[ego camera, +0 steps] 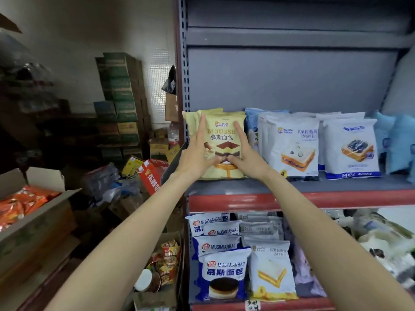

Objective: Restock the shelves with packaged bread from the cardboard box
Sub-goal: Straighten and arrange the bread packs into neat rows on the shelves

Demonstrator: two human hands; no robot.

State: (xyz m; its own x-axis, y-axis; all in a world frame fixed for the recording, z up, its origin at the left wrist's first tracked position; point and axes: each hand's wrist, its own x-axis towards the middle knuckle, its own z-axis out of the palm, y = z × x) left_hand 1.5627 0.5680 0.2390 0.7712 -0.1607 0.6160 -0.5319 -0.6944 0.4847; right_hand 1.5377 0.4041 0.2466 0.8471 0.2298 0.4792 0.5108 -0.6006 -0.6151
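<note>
A yellow mousse bread packet (pixel 222 135) stands upright at the left end of the grey shelf (pixel 298 187), in front of more yellow packets. My left hand (pixel 197 151) presses flat against its left side with straight fingers. My right hand (pixel 244 151) presses flat on its right side, thumb at the lower middle. White and blue bread packets (pixel 292 144) stand in rows to the right. The lower shelf holds blue-white mousse packets (pixel 222 272) and a white-yellow toast packet (pixel 271 270).
An open cardboard box (pixel 33 212) with orange packets stands at the left. Another open box (pixel 161 265) of snacks sits on the floor by the shelf post. Stacked green cartons (pixel 121 97) line the back wall. Loose goods cover the floor.
</note>
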